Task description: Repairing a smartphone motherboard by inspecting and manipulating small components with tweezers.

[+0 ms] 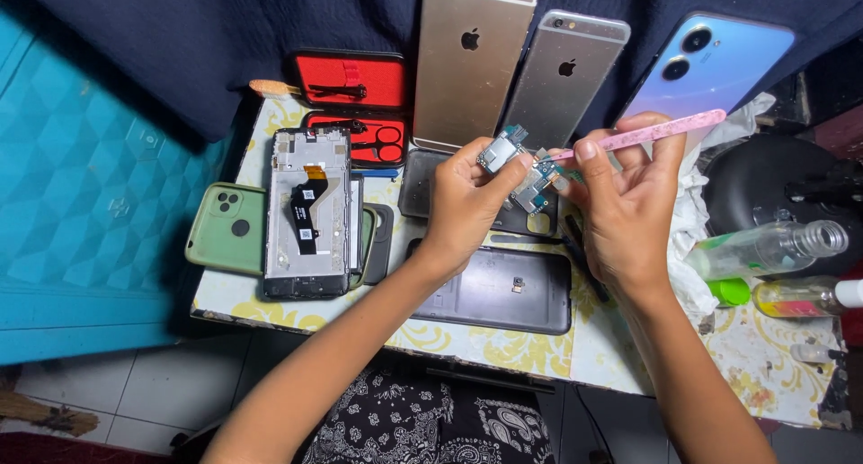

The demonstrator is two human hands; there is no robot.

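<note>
The left hand [463,199] pinches a small phone circuit board [520,169] between thumb and fingers, holding it above the middle of the table [503,343], clear of the surface. The right hand [629,199] grips a pink flat tool [652,131] between thumb and forefinger, its tip touching the board's right side. Beneath the hands a dark phone back cover [503,289] lies flat near the front edge. Toward the left edge rests an opened phone frame [307,214] with a black flex cable showing, partly overlapping a green phone case [225,228]. At the back edge a red tool case [355,82] sits open, scissors in its lower half. Three phones stand face-down along the back: a gold phone [467,59], a silver phone [562,77] and a pale blue phone [706,64]. Clear bottles [769,248] lie at the right edge.
</note>
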